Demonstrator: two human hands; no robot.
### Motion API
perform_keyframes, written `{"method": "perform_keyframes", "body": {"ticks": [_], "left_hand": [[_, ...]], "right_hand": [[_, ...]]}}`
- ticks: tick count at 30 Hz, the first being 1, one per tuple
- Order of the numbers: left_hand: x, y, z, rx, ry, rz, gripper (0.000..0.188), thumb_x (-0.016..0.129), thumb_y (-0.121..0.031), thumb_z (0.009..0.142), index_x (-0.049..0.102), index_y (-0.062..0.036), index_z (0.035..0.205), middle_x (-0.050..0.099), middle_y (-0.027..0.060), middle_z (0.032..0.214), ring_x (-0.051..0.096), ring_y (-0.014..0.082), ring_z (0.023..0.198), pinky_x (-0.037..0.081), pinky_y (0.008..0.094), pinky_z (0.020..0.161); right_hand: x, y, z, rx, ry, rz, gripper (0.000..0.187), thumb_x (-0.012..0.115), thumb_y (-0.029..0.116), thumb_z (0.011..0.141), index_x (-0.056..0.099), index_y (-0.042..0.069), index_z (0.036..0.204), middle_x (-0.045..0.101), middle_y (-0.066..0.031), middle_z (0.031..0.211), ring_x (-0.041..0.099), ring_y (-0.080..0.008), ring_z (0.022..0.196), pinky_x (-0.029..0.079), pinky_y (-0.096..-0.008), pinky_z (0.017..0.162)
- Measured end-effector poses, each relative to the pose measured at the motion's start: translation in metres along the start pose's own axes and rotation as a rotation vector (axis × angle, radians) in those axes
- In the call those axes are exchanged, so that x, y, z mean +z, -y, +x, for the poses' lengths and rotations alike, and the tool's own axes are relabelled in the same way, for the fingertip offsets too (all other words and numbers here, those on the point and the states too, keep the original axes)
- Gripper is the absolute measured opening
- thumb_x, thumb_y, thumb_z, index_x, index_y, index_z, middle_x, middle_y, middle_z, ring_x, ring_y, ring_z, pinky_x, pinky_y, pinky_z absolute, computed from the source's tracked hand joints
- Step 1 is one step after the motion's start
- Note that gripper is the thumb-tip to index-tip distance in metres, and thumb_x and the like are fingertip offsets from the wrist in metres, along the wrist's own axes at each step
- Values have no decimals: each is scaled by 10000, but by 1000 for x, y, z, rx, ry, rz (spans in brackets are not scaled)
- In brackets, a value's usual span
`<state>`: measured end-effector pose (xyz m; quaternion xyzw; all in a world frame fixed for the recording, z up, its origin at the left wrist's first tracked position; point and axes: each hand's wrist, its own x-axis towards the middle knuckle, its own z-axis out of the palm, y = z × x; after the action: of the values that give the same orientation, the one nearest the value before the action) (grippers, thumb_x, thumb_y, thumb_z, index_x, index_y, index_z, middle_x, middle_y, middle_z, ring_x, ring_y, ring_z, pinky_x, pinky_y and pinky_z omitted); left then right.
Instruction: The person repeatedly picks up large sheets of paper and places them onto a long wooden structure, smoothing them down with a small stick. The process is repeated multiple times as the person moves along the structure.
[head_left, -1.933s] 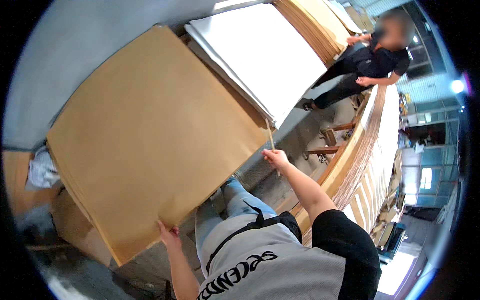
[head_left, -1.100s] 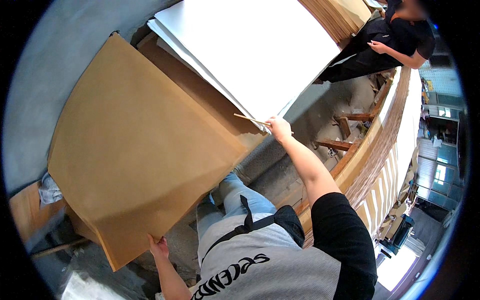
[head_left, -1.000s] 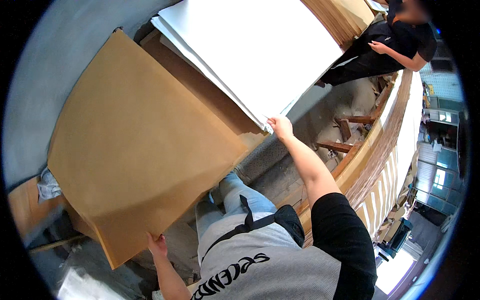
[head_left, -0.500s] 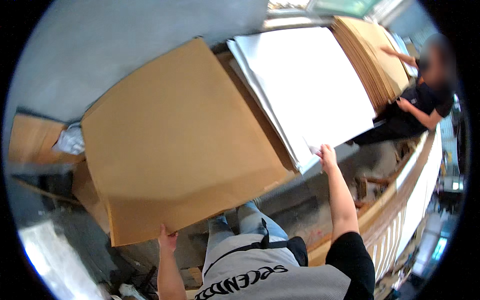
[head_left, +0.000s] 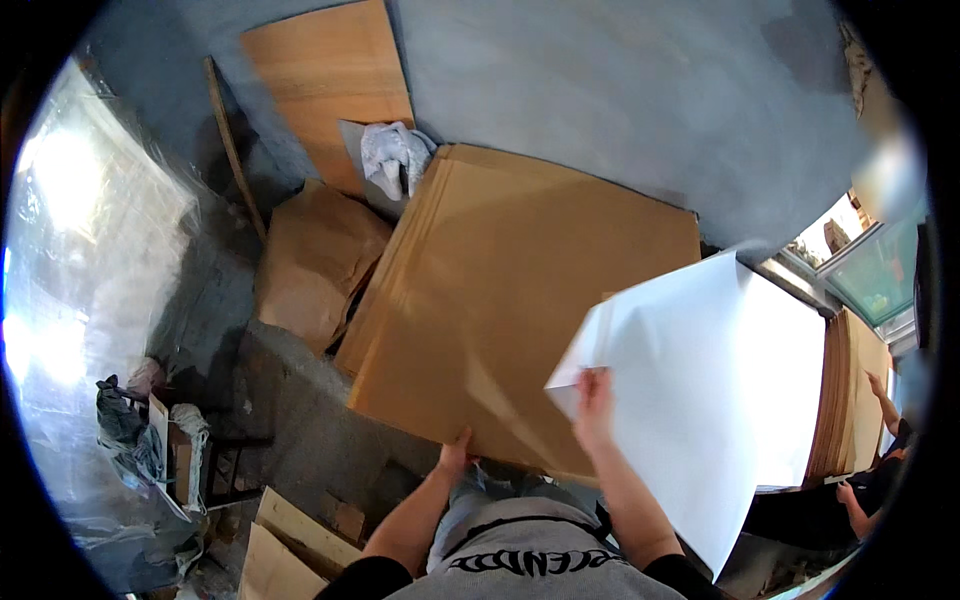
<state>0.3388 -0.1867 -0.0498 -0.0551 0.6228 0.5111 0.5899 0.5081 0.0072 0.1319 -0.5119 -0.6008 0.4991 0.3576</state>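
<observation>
A stack of large brown cardboard sheets (head_left: 500, 300) lies before me. My left hand (head_left: 457, 453) grips its front edge, fingers partly hidden. At the right, a big white sheet (head_left: 690, 370) is lifted by its near-left part and folds over toward the cardboard. My right hand (head_left: 594, 402), slightly blurred, pinches that sheet close to its pointed corner. Part of the sheet hangs down beside my right forearm, while its far side rests over the white pile, which it mostly hides.
Behind the stack rises a grey wall (head_left: 600, 90) with a leaning wooden board (head_left: 335, 85) and a crumpled white cloth (head_left: 395, 155). Brown paper (head_left: 320, 260) bulges at the left. Another person (head_left: 880, 490) stands at the far right by more stacked cardboard (head_left: 850, 390).
My view has swung left. My right hand has raised the white sheet and drawn it leftward over the cardboard. My left hand stays at the cardboard's front edge.
</observation>
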Motion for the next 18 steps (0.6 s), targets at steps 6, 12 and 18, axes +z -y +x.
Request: {"method": "perform_keyframes", "body": {"ticks": [6,12,18], "left_hand": [[19,22,23,50,130,6,478,516,-369,834,346,-151,1224,485,44,1100,517,232,967,498,363,662],[-6,40,38,-67,318,-286,418,499,-359,847,375,-142,1181,497,48,1058,507,215,951,470,338,705],[-2,41,41,-22,319,-489,377,485,-358,855,408,-119,1136,513,62,1009,514,207,896,454,319,680]], "right_hand": [[153,-35,-19,-308,281,-352,172,445,192,860,384,35,899,574,-193,718,555,-392,665,422,-461,539],[221,-42,-59,-280,622,-442,197,405,244,880,383,49,894,569,-173,702,553,-387,639,417,-477,533],[207,-52,-65,-236,729,-463,249,426,315,870,431,72,922,577,-139,691,563,-336,647,417,-439,550]]}}
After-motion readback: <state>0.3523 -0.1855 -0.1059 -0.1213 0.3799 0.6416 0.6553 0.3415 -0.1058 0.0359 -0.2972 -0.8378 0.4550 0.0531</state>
